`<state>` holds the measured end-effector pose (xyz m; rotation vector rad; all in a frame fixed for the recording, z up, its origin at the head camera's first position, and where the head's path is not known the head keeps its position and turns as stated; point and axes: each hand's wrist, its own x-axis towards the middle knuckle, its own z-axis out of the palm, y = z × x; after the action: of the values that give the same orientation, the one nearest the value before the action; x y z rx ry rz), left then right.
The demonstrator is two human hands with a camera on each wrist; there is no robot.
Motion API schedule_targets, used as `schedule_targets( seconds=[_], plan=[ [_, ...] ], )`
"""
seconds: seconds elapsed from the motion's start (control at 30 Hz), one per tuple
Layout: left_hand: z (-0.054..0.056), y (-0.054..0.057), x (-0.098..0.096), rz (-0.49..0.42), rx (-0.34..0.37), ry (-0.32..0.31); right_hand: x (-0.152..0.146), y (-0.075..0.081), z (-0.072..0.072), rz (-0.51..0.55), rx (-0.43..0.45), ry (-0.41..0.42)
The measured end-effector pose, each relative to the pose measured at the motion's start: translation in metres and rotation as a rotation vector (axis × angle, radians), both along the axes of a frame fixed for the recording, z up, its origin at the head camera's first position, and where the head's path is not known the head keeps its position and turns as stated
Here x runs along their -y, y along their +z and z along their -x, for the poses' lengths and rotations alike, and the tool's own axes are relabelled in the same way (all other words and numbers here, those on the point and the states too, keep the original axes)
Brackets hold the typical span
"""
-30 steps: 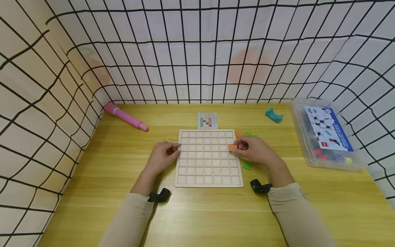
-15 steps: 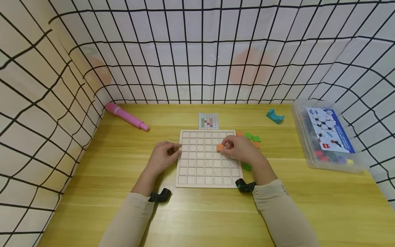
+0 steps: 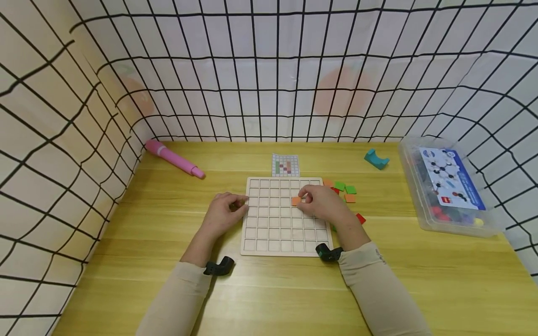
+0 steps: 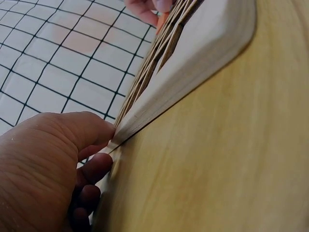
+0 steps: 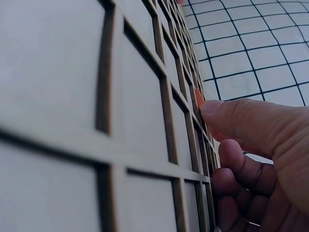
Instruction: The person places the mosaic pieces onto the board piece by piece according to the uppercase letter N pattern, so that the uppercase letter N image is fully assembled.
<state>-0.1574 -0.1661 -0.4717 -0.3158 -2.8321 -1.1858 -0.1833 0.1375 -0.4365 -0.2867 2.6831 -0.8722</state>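
Observation:
A pale wooden grid board (image 3: pixel 273 233) with square cells lies in front of me. My left hand (image 3: pixel 222 213) holds its left edge; in the left wrist view the thumb and index fingertip meet at the board's corner-side rim (image 4: pixel 193 77). Between thumb and fingers, my right hand (image 3: pixel 325 206) pinches a square orange tile (image 3: pixel 296 201). That tile sits over a cell right of the board's middle, in the upper half. From the right wrist, the orange tile (image 5: pixel 198 98) shows only as a sliver at the thumb tip, low against the grid.
Several loose tiles, including a green tile (image 3: pixel 350 190), an orange tile (image 3: pixel 350 199) and a red tile (image 3: pixel 360 218), lie right of the board. Behind it is a small pattern card (image 3: pixel 286 165). A pink microphone-shaped object (image 3: pixel 174 158), teal curved piece (image 3: pixel 376 159) and clear box (image 3: pixel 449 186) stand farther out.
My right hand has carried the orange tile leftward from the board's right edge to a cell nearer the middle. The left hand has stayed at the left edge.

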Motion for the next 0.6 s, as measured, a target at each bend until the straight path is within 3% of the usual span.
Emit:
schedule_targets(
  seconds=[0.6],
  plan=[
    [0.001, -0.001, 0.000, 0.012, 0.005, 0.008, -0.018, 0.002, 0.004, 0.068, 0.000, 0.000]
  ],
)
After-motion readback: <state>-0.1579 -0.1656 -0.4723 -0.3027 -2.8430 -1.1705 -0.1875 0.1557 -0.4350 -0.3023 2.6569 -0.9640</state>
